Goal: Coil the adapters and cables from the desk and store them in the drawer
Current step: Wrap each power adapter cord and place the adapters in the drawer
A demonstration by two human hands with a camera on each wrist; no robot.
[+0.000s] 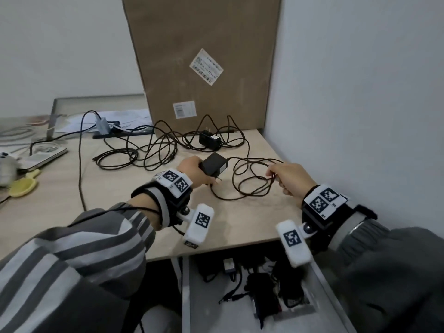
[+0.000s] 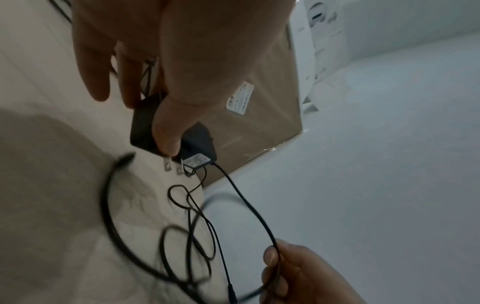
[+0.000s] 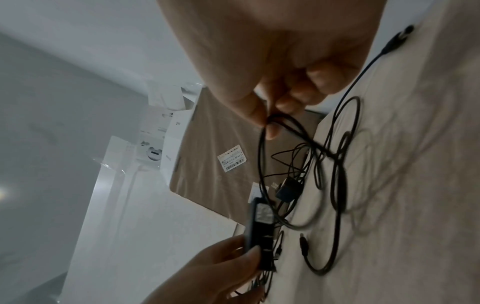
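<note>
My left hand (image 1: 194, 170) grips a black plug adapter (image 1: 214, 166) just above the desk (image 1: 101, 207), thumb across its body (image 2: 166, 131), prongs pointing down. Its thin black cable (image 1: 249, 181) runs right in loose loops on the desk to my right hand (image 1: 286, 175), which pinches the cable (image 3: 267, 123) between thumb and fingers. A second black adapter (image 1: 209, 139) lies farther back among tangled black cables (image 1: 144, 152). Below the desk edge the open drawer (image 1: 192, 296) holds several dark adapters and cables (image 1: 262, 292).
A tall cardboard box (image 1: 204, 56) stands against the wall behind the cables. A power strip (image 1: 113, 131), papers and a laptop-like device (image 1: 43, 157) lie at the left, with a yellow hairbrush (image 1: 22, 186). The white wall (image 1: 360, 104) borders the desk's right side.
</note>
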